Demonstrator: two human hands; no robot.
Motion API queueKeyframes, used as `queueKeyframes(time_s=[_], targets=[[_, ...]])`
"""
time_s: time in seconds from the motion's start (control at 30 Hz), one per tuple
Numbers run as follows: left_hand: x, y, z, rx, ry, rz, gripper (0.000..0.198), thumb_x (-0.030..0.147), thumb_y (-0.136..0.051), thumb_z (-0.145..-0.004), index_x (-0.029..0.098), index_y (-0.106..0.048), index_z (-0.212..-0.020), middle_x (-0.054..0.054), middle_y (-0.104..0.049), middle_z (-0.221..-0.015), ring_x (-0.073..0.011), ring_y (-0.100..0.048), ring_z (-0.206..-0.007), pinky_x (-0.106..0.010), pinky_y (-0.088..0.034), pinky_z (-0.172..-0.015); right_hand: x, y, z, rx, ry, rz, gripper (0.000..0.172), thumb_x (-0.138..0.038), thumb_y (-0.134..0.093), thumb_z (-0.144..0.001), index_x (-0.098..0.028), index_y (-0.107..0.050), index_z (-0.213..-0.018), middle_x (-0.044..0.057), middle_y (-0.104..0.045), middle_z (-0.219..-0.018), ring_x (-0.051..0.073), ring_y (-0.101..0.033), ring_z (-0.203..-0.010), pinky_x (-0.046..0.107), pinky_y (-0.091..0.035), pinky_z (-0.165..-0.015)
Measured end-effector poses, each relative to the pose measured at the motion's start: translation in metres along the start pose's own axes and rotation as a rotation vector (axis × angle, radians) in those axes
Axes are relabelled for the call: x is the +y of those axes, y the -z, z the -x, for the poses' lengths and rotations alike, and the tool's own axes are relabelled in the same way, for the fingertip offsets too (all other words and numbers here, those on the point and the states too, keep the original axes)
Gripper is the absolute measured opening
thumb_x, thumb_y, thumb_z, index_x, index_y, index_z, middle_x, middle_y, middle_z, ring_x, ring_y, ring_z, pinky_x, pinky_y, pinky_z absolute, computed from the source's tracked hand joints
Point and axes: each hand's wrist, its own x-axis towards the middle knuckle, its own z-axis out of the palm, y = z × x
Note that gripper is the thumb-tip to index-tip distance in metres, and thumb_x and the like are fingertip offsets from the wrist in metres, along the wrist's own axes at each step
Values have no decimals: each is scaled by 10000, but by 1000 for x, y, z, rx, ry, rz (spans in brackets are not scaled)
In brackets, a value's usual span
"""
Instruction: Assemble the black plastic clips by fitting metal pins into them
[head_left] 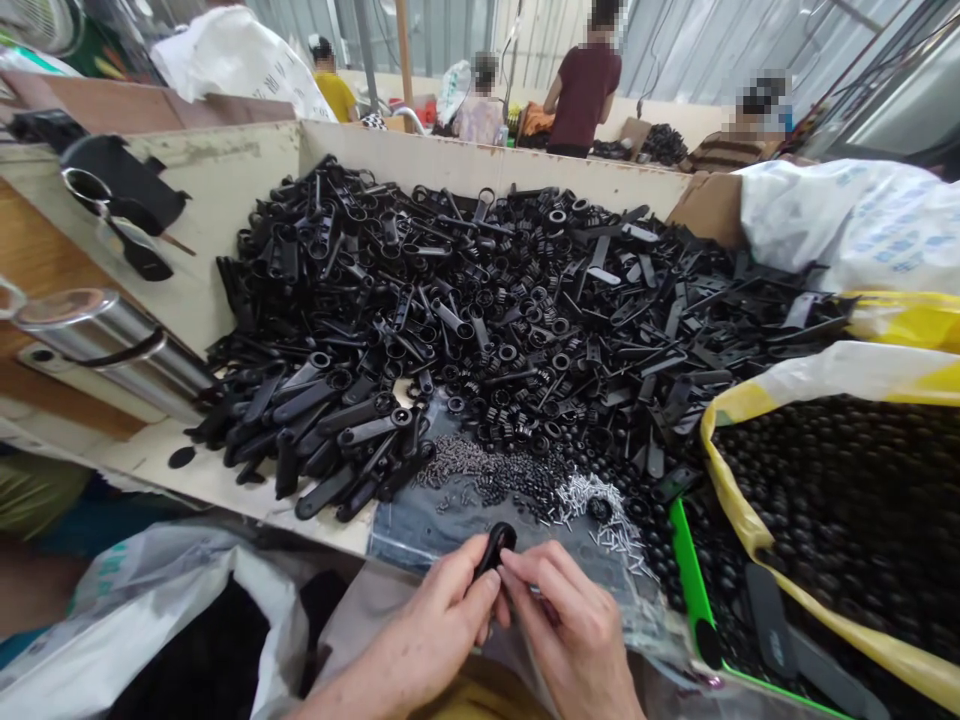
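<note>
Near the front edge of the bench, my left hand (450,605) grips a black plastic handle part with a ring-shaped end (501,540), ring upward. The fingers of my right hand (574,615) are pinched together against the right side of that ring. Anything between those fingertips is too small or too hidden to make out. Just beyond my hands lie a heap of small silver pins (596,500), a spread of tiny dark pieces (517,478) and a patch of small brownish-grey pieces (457,460), all on a grey plastic sheet (420,525).
A large pile of black plastic parts (420,250) fills the bench. Longer black handles (322,430) are stacked at left, beside a steel flask (112,340). At right, a yellow-edged sack (720,470) holds black round pieces, near a green strip (691,580). Several people work behind.
</note>
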Motion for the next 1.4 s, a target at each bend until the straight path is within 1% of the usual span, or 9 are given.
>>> queueKeyframes(time_s=[0.13,0.23,0.33,0.43,0.53,0.7,0.87,1.13,1.4], targets=[[3,3,0,46,-120,-114,401,518,-490,-1002,212,-687,-1171,-2,-646,-785,-188,-574,-804,-297,-438,-790,-2,-2,4,-23,108,136,323,-162,-442,-1073,-154,-692,-1277,50,-695,-815,136,-697,-618,182,-511,-533],[4,4,-1,59,-152,-107,427,493,-451,-1032,198,-628,-1286,36,-571,-690,-170,-535,-694,-283,-426,-706,-4,0,3,-52,144,201,356,-200,-438,-1078,-167,-654,-1359,54,-728,-830,153,-724,-615,193,-534,-530],[1,4,-3,59,-179,-31,523,531,-449,-1032,158,-554,-1382,53,-517,-671,-160,-486,-647,-282,-409,-665,-5,3,4,-103,54,127,386,-332,-415,-1107,-213,-544,-1451,39,-749,-887,166,-754,-686,210,-590,-611],[-5,4,-7,42,-181,49,622,609,-459,-1011,128,-533,-1399,63,-484,-654,-152,-434,-625,-280,-374,-628,-2,6,5,-82,-55,45,316,-344,-338,-1128,-245,-514,-1372,24,-747,-918,160,-757,-715,216,-602,-664],[-11,4,-9,51,-151,85,679,655,-500,-981,126,-534,-1405,69,-470,-639,-150,-426,-636,-284,-371,-653,1,7,3,-72,1,38,268,-268,-310,-1134,-250,-557,-1235,35,-737,-943,159,-758,-763,212,-589,-678],[-14,5,-6,41,-126,134,675,662,-525,-968,169,-543,-1428,42,-522,-697,-163,-464,-694,-288,-399,-687,0,7,-7,-151,106,193,395,-239,-250,-1145,-201,-641,-1186,35,-688,-840,146,-723,-624,207,-546,-564],[-9,5,-5,38,-158,84,637,651,-499,-987,161,-572,-1387,48,-508,-679,-160,-451,-677,-284,-388,-673,-1,7,-10,-130,127,243,483,-241,-213,-1147,-174,-688,-1096,30,-653,-767,145,-703,-572,205,-530,-518],[-7,3,-10,59,-136,162,584,653,-610,-920,187,-656,-1267,55,-510,-621,-150,-436,-610,-266,-353,-602,-3,3,-7,-84,95,273,453,-255,-265,-1147,-176,-711,-1145,33,-664,-769,149,-706,-596,209,-524,-524],[-4,1,-4,213,-118,153,533,537,-742,-850,205,-685,-1262,45,-549,-627,-192,-507,-658,-298,-401,-675,-3,-7,0,-13,131,450,486,-222,-222,-1139,-161,-705,-1158,48,-686,-773,158,-688,-579,256,-478,-487]])
